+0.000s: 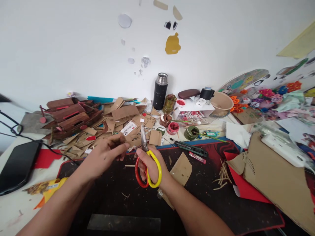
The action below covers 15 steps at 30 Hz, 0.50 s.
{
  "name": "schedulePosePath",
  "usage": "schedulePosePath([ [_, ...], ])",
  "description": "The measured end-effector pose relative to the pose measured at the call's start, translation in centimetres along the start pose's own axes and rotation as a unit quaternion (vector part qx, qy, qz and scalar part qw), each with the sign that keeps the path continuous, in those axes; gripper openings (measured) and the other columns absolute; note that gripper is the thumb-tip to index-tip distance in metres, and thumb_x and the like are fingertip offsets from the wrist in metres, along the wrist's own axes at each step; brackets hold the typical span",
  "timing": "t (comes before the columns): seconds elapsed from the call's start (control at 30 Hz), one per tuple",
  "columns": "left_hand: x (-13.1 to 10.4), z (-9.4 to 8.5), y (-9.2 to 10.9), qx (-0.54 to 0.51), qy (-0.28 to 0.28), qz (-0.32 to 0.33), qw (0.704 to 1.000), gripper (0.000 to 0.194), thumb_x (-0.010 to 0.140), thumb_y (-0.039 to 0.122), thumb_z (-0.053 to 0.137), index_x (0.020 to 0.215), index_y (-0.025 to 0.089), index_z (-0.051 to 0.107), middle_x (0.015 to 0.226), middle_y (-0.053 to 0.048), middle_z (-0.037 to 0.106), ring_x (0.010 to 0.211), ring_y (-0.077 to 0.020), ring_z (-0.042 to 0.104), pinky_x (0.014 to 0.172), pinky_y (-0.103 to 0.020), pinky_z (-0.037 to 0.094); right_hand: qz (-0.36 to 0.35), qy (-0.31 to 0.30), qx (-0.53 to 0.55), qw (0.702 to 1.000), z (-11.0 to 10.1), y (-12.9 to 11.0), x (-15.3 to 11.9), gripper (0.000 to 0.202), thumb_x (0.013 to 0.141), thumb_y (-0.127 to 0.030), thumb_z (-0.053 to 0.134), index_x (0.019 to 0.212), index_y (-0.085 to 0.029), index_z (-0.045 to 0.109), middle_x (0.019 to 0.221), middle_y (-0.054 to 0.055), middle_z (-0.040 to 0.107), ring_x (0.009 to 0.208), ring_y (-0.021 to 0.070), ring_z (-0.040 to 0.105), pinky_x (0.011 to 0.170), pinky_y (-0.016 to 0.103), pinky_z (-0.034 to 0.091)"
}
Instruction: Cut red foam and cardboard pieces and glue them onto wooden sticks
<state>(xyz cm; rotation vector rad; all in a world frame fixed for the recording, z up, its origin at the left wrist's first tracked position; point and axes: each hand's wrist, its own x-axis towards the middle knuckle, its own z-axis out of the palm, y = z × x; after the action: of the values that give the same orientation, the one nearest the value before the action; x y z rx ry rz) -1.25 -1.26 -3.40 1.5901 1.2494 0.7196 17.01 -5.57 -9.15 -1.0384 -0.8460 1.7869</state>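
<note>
My right hand grips a pair of scissors with one yellow and one red handle loop. Its blades point away from me and look nearly closed. To the left, my left hand hovers above the mat with fingers curled and thumb drawn in against them. Whatever lies between those fingers is hidden or too small to make out. A small white piece shows just past the blade tips. Beyond both hands lies a heap of cardboard scraps. Under my right wrist is a larger cardboard piece.
Brown cardboard models stand back left, near a phone. Behind the hands are a black flask, paint pots and a utility knife. A clear ruler lies in front; a cardboard sheet lies right.
</note>
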Motion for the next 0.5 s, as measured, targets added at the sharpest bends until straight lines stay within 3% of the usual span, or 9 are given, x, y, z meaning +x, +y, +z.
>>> schedulePosePath([
  [0.13,0.1,0.0,-0.4,-0.081,0.069,-0.004,0.994,0.035,0.09,0.045,0.072,0.064,0.024,0.062,0.057,0.001,0.061,0.054,-0.0167,0.055,0.054,-0.028,0.045,0.003,-0.019,0.001,1.0,0.1,0.1,-0.1,0.069,0.078,-0.087,0.076,0.088,-0.021,0.059,0.048,-0.01,0.049,0.03,0.0099,0.042,0.03,0.021,0.038],
  [0.23,0.1,0.3,-0.8,-0.124,0.078,0.001,0.989,0.034,0.091,0.042,0.074,0.065,0.023,0.061,0.057,0.002,0.06,0.055,-0.0153,0.053,0.054,-0.028,0.043,-0.002,-0.043,-0.021,0.999,0.3,0.4,-0.2,0.074,0.078,-0.091,0.072,0.093,-0.019,0.062,0.047,-0.008,0.051,0.035,0.0126,0.05,0.037,0.023,0.046],
  [0.5,-0.1,0.7,-0.6,-0.183,0.12,0.0,0.976,0.03,0.091,0.037,0.073,0.072,0.024,0.055,0.058,0.005,0.059,0.055,-0.014,0.053,0.055,-0.027,0.041,-0.006,-0.104,-0.005,0.995,0.3,1.3,-0.3,0.091,0.071,-0.098,0.071,0.11,-0.016,0.065,0.055,-0.002,0.063,0.044,0.016,0.062,0.044,0.021,0.046],
])
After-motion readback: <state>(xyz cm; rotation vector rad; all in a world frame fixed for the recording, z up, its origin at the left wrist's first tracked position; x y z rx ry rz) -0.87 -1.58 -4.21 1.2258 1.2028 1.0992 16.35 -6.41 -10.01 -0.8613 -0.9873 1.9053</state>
